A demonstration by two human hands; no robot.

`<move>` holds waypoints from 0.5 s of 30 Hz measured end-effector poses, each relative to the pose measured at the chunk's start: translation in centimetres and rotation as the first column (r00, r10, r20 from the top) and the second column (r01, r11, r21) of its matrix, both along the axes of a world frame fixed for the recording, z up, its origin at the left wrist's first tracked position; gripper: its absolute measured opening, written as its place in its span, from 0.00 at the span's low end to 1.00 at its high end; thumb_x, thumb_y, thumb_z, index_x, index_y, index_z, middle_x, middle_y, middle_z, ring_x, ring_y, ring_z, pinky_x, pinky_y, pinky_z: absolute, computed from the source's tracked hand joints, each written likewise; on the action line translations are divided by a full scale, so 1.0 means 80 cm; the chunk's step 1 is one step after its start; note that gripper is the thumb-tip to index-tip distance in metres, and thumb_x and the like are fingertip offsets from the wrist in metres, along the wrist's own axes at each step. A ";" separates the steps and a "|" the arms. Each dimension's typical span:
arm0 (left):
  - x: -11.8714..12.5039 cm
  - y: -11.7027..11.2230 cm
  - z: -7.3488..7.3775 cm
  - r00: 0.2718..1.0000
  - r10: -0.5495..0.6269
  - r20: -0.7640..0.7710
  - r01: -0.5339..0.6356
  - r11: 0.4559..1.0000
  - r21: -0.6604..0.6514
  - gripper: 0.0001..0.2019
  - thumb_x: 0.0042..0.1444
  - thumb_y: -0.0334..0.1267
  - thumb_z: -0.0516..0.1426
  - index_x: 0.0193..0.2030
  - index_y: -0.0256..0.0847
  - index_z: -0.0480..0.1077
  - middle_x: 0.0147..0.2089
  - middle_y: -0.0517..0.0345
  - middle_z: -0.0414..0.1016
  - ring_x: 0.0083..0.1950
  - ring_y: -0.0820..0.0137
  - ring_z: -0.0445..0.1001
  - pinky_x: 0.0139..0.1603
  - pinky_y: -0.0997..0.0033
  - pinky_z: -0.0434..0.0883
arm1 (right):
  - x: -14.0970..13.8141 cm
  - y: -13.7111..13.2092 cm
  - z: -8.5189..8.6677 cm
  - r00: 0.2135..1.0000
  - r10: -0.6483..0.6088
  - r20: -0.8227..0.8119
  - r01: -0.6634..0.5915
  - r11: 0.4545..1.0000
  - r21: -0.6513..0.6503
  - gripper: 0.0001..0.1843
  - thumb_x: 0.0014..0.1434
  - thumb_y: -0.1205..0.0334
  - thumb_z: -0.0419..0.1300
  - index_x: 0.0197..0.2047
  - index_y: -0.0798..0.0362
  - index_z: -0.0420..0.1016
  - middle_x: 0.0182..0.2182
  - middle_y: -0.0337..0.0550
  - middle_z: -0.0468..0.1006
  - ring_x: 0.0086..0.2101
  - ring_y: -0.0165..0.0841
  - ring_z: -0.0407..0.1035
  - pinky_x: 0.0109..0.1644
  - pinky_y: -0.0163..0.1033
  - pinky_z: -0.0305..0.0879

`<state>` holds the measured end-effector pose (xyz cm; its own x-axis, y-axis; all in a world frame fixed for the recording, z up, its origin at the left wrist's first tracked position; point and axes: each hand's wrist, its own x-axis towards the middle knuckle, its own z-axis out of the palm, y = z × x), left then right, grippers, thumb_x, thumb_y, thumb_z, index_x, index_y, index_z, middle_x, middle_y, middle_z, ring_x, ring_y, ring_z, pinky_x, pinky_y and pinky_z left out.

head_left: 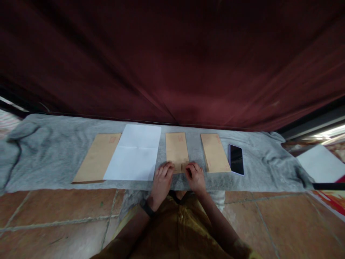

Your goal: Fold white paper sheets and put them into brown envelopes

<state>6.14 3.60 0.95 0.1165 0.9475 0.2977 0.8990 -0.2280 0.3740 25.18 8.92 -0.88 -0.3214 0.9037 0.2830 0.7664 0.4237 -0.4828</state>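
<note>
A brown envelope (176, 149) lies lengthwise on the grey cloth (54, 144) in front of me. My left hand (162, 181) rests on its near left corner with fingers curled down on the paper. My right hand (196, 176) presses the near right corner in the same way. The near end of the envelope is hidden under my fingers. A second brown envelope (215, 152) lies just to the right. A white sheet (136, 153) with fold creases lies to the left, partly over a large brown envelope (95, 158).
A black phone (236, 159) lies face up right of the envelopes. A dark red curtain (172, 61) hangs behind the cloth. Tan floor tiles (54, 223) run along the near side. Another white sheet (320, 163) shows at the far right.
</note>
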 end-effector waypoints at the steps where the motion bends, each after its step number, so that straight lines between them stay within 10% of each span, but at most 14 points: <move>1: 0.003 -0.003 -0.002 0.998 -0.054 -0.039 0.054 0.998 0.009 0.19 0.62 0.24 0.51 0.58 0.40 0.70 0.64 0.47 0.71 0.67 0.57 0.67 0.67 0.50 0.67 | 0.000 0.000 0.000 1.000 0.002 -0.004 -0.002 1.000 0.001 0.07 0.67 0.65 0.55 0.43 0.50 0.74 0.42 0.45 0.76 0.44 0.37 0.70 0.48 0.42 0.63; 5: 0.017 -0.017 -0.010 0.959 -0.251 -0.134 0.253 0.967 -0.003 0.24 0.62 0.23 0.49 0.64 0.37 0.66 0.68 0.48 0.68 0.72 0.61 0.62 0.71 0.55 0.64 | 0.001 -0.001 0.000 0.999 0.003 -0.048 -0.003 1.000 0.008 0.07 0.68 0.63 0.55 0.44 0.49 0.74 0.42 0.46 0.76 0.44 0.38 0.70 0.49 0.44 0.64; 15: 0.022 -0.018 -0.018 0.974 -0.199 -0.111 0.201 0.980 0.002 0.21 0.69 0.37 0.50 0.67 0.38 0.64 0.70 0.48 0.66 0.71 0.62 0.64 0.70 0.56 0.65 | -0.001 -0.005 -0.002 1.000 0.011 -0.029 -0.009 0.998 0.058 0.08 0.68 0.64 0.54 0.44 0.50 0.75 0.44 0.47 0.78 0.46 0.39 0.70 0.51 0.45 0.64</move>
